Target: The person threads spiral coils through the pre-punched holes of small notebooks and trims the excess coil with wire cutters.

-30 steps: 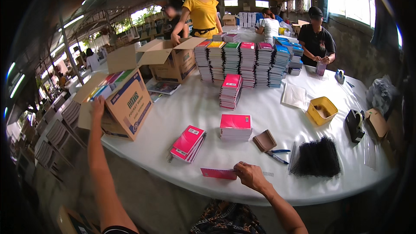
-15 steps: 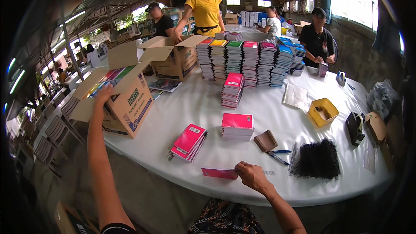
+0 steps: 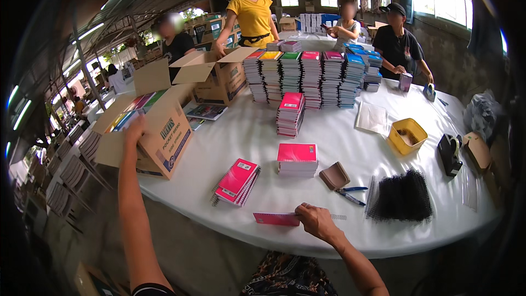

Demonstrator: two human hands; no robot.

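Printing in dark green and blue covers the near side of the cardboard carton (image 3: 167, 140) at left of the frame: bold lettering across the middle, with blue blocks of print. More print marks the second carton (image 3: 222, 85), upper centre-left, where a person in a yellow shirt (image 3: 250, 16) has one hand at the flaps. Small pale labels with fine print, too small to make out, sit on the pair of fanned spiral notebooks (image 3: 235, 182) left of centre, and a small multicoloured mark sits on the cover of the low pink stack (image 3: 297, 160).

The left hand (image 3: 134, 127) reaches to the open top of the nearer carton, beside the coloured notebooks (image 3: 141, 104) packed inside; its fingers are blurred, and I cannot tell how far open they are or whether they grip anything. The right hand (image 3: 315, 222), lower centre, has thumb and fingers closed on one end of a pink cover (image 3: 275, 218), seen foreshortened above the near edge of the white desk (image 3: 339, 131). A wire coil (image 3: 338, 217) shows just right of that hand. Blue-handled pliers (image 3: 352, 193) and a mass of black coils (image 3: 402, 196) lie further right.
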